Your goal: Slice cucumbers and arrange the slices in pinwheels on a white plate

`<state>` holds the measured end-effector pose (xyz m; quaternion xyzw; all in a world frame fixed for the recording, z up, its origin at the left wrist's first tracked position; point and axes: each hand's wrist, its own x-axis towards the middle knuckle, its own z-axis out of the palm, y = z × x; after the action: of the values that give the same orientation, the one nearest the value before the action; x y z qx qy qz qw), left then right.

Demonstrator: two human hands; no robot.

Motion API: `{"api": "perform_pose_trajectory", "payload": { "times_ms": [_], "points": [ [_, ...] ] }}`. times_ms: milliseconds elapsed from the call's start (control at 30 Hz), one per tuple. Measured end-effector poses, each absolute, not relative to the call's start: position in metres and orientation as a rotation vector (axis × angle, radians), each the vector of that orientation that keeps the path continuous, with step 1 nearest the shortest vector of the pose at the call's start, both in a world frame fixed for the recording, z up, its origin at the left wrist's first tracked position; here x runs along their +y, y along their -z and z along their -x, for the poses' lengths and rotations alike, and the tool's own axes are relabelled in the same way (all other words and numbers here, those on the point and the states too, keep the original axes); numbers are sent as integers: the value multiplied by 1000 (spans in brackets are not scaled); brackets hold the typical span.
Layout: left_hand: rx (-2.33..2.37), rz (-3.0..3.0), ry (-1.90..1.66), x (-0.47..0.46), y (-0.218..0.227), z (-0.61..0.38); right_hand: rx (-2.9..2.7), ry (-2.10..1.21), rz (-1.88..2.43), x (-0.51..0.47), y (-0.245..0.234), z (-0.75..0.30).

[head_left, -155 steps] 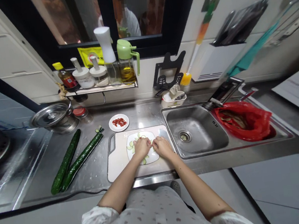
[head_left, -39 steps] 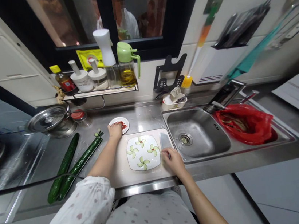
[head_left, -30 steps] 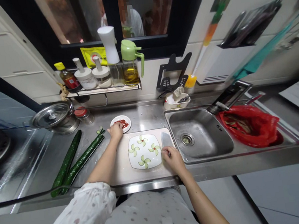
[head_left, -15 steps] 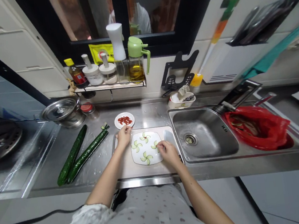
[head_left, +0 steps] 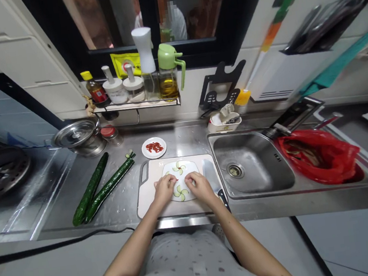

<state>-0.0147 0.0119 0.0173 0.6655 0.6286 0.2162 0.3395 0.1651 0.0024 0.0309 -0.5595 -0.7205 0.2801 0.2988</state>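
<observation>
Both hands have now come together over the square plate point(head_left: 190, 166) without touching: the left hand point(head_left: 166, 189) pinches a tiny red bit point(head_left: 177, 180), but I can't tell whether the right hand point(head_left: 199, 186) grips anything. They hide some cucumber slices point(head_left: 181, 194). Beyond the cutting board point(head_left: 149, 197), the small dish point(head_left: 145, 151) no longer has fingers in it. The yellow packet's point(head_left: 120, 64) lettering, partly covered, is too small to read.
</observation>
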Motion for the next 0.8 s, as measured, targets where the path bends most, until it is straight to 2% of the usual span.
{"api": "perform_pose_trajectory", "payload": {
  "times_ms": [800],
  "points": [
    [1563,-2034,-364,-21,-23,19,-2086,-789,1350,-20,-21,-157]
  ]
}}
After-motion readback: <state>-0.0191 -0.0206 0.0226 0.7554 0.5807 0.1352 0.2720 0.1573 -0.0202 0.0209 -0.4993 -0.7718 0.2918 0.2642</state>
